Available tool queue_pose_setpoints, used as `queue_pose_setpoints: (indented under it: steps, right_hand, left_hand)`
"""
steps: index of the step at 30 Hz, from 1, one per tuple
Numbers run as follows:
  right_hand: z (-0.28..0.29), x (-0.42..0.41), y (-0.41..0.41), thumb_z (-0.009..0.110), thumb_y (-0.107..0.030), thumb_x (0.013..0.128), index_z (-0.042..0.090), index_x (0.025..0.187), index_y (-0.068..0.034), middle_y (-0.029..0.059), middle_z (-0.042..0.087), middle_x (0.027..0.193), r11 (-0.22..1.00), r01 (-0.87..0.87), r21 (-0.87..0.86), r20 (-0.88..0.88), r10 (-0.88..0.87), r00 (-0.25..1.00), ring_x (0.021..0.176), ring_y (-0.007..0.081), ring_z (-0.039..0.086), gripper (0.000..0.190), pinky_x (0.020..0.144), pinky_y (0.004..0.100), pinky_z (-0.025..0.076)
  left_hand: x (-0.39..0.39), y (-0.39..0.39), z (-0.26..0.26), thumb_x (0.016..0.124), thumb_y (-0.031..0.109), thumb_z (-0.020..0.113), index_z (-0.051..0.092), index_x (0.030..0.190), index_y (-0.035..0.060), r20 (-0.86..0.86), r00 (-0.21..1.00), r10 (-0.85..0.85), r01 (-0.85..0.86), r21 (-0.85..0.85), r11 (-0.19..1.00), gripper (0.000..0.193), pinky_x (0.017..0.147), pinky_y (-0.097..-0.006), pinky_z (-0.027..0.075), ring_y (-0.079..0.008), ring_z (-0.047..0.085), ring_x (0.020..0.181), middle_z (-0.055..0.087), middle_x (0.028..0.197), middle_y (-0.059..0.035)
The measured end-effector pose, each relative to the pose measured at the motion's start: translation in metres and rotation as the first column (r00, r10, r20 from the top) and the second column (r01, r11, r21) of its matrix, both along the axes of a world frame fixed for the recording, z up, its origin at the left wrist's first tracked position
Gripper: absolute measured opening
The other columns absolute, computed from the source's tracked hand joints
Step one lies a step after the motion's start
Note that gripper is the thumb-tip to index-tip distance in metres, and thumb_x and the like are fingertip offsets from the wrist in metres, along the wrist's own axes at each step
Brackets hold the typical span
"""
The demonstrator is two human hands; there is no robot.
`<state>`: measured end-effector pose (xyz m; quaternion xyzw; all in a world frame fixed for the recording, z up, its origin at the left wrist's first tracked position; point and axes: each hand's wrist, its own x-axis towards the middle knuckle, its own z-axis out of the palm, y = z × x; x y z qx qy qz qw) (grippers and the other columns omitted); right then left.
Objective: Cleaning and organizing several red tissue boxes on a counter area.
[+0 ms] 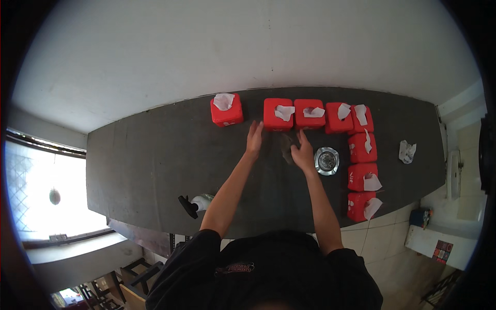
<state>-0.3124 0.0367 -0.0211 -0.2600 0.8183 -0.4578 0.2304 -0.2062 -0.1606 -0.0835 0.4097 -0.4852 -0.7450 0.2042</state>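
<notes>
A row of red tissue boxes with white tissues sticking out stands along the wall side of a dark table. My left hand (254, 140) holds nothing; its fingertips are at the lower left corner of one red tissue box (272, 104), and I cannot tell whether they touch. My right hand (303, 152) has a dark grey cloth (286, 148) against its thumb side, seemingly held. Its fingertips reach the front of the neighbouring red tissue box (300, 106). Just right of that hand sits a square metal ashtray (327, 161).
A separate red tissue box (228, 114) stands farther left. Several more, such as the corner tissue box (369, 126), turn down the right side. A spray bottle (199, 202) lies by my left forearm. Crumpled white plastic (407, 152) rests on the table (128, 166) at far right.
</notes>
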Motion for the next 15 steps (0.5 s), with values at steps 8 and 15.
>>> queue_pose_setpoints:
  steps: [8,15]
  right_hand:
    - [-0.048,0.056,0.019,0.054,0.004,0.093,0.051,0.161,0.002,0.0235,0.071,0.148,0.975,-0.174,-0.137,0.294,0.207,0.933,0.14,0.0308,0.067,0.068,0.119,0.0391,0.049]
    - [-0.065,0.04,-0.115,0.061,-0.005,0.092,0.043,0.167,-0.001,0.0287,0.059,0.16,0.93,-0.287,-0.227,0.09,0.314,0.945,0.152,0.0386,0.055,0.078,0.126,0.0431,0.043]
  left_hand:
    - [0.087,0.02,-0.002,0.109,0.035,0.075,0.039,0.17,0.0013,0.059,0.995,0.08,-0.081,0.001,0.997,0.078,0.123,-0.0403,0.043,-0.0288,0.051,0.154,0.051,0.169,-0.0174]
    - [0.103,-0.07,0.016,0.113,0.056,0.059,0.037,0.173,0.0082,0.055,0.951,0.304,-0.287,-0.204,0.936,0.08,0.13,-0.0508,0.032,-0.028,0.035,0.164,0.041,0.176,-0.0139]
